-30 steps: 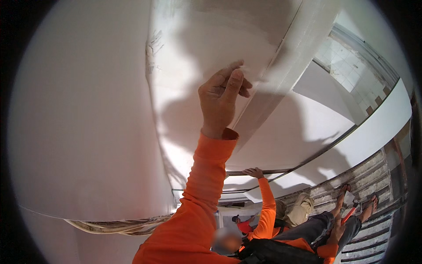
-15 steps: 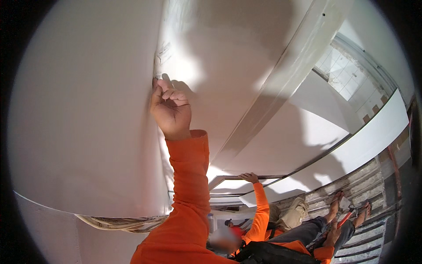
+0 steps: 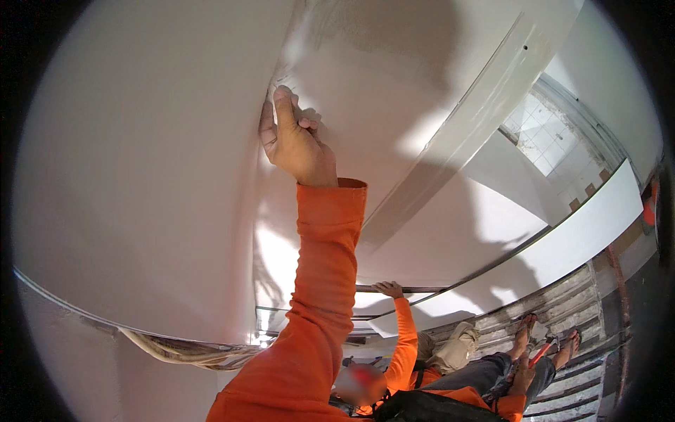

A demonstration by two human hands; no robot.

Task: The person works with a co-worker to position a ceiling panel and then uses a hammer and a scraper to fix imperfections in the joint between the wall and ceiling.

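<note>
My left hand (image 3: pixel 299 144), in an orange sleeve, reaches up to the seam beside a large smooth white panel (image 3: pixel 140 169). Its thumb and fingers are drawn together against the seam, and anything between them is too small or hidden to make out. Low on the right, my right hand (image 3: pixel 521 374) is closed around a red-handled tool (image 3: pixel 540 354) with a pale grey end, near my sandalled feet. The tool's exact kind is unclear. Right of the seam lies a pale surface (image 3: pixel 365 105) with smeared grey patches and my shadow.
A co-worker in orange (image 3: pixel 404 352) rests a raised hand on a panel edge (image 3: pixel 422 289). A pale beam (image 3: pixel 464 126) slants across the right. Slatted boards (image 3: pixel 569 302) lie underfoot. Bundled cables or hoses (image 3: pixel 190 352) run below the large panel.
The view has shifted slightly. My left hand has turned, bringing its thumb in front, and sits a little higher along the seam. My right hand still grips the red-handled tool.
</note>
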